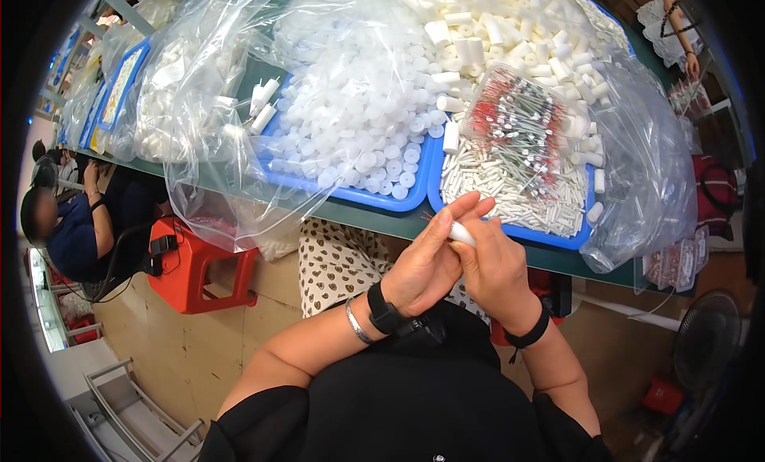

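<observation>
Just in front of the table edge, my two hands meet around a small white cylinder (461, 234). My left hand (424, 268) has its thumb and fingers closed about one end, where a thin reddish wire sticks out. The fingers of my right hand (499, 272) are bent against the cylinder from the other side, hiding part of it. Beyond them a blue tray (550, 238) holds many small white tubes (478, 179). On these lies a clear box (480, 129) of thin parts with red, black and greenish wire leads (522, 119).
To the left, another blue tray (362, 197) holds translucent white discs (374, 155). Larger white cylinders (494, 33) are heaped behind. Loose plastic bags (637, 167) overhang the table's sides. A red stool (191, 272) and a seated person (76, 231) are at left, a fan (708, 338) at right.
</observation>
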A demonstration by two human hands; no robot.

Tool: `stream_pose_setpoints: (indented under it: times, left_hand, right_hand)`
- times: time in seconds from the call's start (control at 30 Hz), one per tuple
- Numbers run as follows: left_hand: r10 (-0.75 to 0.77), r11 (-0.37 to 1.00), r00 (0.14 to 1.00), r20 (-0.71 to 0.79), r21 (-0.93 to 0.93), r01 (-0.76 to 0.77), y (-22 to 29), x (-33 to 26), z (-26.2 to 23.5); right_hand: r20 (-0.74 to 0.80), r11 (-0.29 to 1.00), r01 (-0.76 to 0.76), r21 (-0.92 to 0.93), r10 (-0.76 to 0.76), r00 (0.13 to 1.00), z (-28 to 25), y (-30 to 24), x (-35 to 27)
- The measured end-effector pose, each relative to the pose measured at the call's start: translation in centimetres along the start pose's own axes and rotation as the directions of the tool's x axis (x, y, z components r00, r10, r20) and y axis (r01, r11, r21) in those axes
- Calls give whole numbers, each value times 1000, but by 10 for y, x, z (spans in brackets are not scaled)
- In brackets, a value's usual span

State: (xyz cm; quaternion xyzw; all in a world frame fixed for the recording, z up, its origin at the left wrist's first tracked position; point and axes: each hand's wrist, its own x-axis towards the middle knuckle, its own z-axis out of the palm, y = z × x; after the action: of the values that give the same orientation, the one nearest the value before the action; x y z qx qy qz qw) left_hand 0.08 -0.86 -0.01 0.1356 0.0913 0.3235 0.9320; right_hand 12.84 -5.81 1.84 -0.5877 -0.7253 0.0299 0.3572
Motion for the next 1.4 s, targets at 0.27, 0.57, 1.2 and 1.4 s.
stream_pose_setpoints:
  times: [0.27,0.57,1.2,1.4]
  left_hand:
    - [6,1000,1000,-22,2,-6,10,8,1]
    - [16,981,998,-55,194,-5,14,4,4]
    - [172,900,980,-99,419,-116,20,7,9]
    - [455,858,883,-117,324,-399,80,3,16]
  right_hand:
    - [-32,987,-142,82,145,989,13,-8,9]
    - [37,885,-320,339,327,944,18,-12,14]
    - [154,952,-306,29,298,942,16,-20,18]
    - [170,904,-256,342,209,963,-1,-30,30]
